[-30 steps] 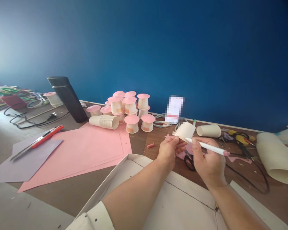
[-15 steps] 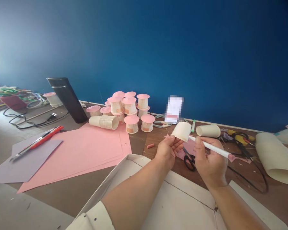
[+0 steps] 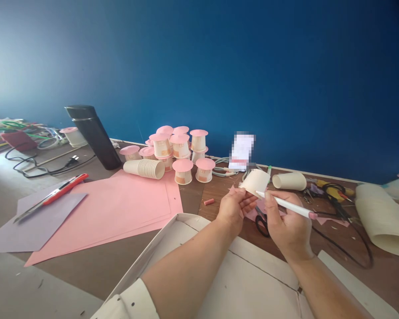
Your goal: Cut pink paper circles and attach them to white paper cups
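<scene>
My left hand [image 3: 234, 206] grips a white paper cup [image 3: 256, 181] by its rim, tilted on its side above the table. My right hand [image 3: 287, 221] is closed round a white pen with a pink end [image 3: 287, 206], and the pen's tip touches the cup's wall. Under my hands lie black-handled scissors [image 3: 262, 221] on pink paper scraps. Another white cup [image 3: 289, 180] lies on its side just behind.
Behind on the left stand several cups with pink lids [image 3: 181, 150] and a lying stack of cups [image 3: 144, 168]. Pink sheets [image 3: 109, 208], a purple sheet with a red knife [image 3: 58, 190], a black flask [image 3: 93, 136] and cables lie left. An open cardboard box [image 3: 252, 283] sits under my forearms.
The pen's tip moved up along the cup's wall and then back down to the left; the cup tilted slightly with it. Nothing else on the table moved.
</scene>
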{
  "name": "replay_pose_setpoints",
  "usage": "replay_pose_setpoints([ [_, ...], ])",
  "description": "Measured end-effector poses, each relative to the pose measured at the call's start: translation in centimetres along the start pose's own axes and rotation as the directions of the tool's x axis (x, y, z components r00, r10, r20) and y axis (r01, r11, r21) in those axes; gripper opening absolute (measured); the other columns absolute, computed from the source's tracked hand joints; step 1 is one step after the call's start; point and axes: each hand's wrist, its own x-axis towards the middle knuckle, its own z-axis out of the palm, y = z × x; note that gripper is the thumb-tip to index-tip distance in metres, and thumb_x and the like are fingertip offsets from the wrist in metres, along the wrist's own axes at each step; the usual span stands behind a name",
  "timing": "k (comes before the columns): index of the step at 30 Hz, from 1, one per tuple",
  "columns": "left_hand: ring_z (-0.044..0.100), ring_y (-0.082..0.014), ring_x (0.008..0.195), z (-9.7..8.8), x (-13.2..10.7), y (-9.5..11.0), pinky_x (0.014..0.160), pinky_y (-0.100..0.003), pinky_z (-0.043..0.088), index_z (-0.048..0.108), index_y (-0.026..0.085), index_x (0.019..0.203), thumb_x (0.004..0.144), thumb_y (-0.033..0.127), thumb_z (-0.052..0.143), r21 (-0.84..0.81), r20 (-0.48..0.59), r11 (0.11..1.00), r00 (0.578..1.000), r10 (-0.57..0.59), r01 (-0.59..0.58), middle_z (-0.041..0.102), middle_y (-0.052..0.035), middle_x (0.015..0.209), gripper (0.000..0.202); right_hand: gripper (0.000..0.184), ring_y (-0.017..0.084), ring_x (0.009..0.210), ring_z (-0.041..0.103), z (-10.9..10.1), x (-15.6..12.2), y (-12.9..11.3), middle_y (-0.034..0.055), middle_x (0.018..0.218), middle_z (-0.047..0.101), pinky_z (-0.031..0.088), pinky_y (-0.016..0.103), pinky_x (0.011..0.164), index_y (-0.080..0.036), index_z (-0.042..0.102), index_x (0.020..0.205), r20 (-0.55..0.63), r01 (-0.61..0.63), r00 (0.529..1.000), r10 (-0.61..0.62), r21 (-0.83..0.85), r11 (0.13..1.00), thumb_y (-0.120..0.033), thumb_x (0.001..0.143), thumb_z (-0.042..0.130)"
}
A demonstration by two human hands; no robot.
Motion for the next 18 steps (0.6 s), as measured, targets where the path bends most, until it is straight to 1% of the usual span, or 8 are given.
replay_pose_setpoints([
  [5, 0.068, -0.0138, 0.073, -0.19, 0.18, -0.23, 0.066, -0.022, 0.053, 0.065, 0.01, 0.087, 0.087, 0.016, 0.055, 0.014, 0.019, 0.999, 0.999, 0.032, -0.032, 0.069, -0.0101, 0.083, 0.011, 0.016, 0.025, 0.087, 0.07, -0.07, 0.01, -0.03, 0.0098, 0.087, 0.073, 0.055, 0.036, 0.074, -0.018, 0.066, 0.09, 0.002, 0.004, 1.0, -0.003, -0.048, 0.999, -0.031, 0.09, 0.059],
  [8, 0.068, -0.0135, 0.073, -0.24, 0.25, -0.31, 0.065, -0.022, 0.053, 0.064, 0.011, 0.086, 0.087, 0.016, 0.055, 0.021, 0.008, 0.999, 0.999, 0.035, -0.035, 0.069, -0.0097, 0.082, 0.011, 0.016, 0.025, 0.087, 0.07, -0.05, -0.03, -0.04, 0.0102, 0.088, 0.073, 0.055, 0.036, 0.075, -0.018, 0.066, 0.09, -0.008, 0.007, 1.0, -0.007, -0.048, 0.999, -0.032, 0.09, 0.058],
  [13, 0.068, -0.0138, 0.074, -0.24, 0.3, -0.34, 0.065, -0.022, 0.054, 0.064, 0.011, 0.086, 0.087, 0.017, 0.056, 0.018, 0.009, 0.999, 0.999, 0.038, -0.038, 0.069, -0.0101, 0.083, 0.01, 0.017, 0.026, 0.085, 0.07, -0.03, 0.04, -0.02, 0.0096, 0.087, 0.073, 0.055, 0.036, 0.072, -0.019, 0.066, 0.09, 0.013, -0.01, 1.0, 0.011, -0.065, 0.998, -0.034, 0.09, 0.058],
  [18, 0.068, -0.014, 0.071, -0.16, 0.1, 0.01, 0.061, -0.021, 0.054, 0.063, 0.008, 0.087, 0.089, 0.017, 0.053, -0.065, -0.06, 0.998, 0.998, -0.017, 0.013, 0.067, -0.0105, 0.08, 0.013, 0.016, 0.026, 0.083, 0.071, -0.13, 0.19, 0.0, 0.0128, 0.088, 0.073, 0.055, 0.036, 0.072, -0.016, 0.065, 0.09, -0.071, -0.016, 0.997, 0.015, -0.017, 1.0, -0.03, 0.091, 0.057],
])
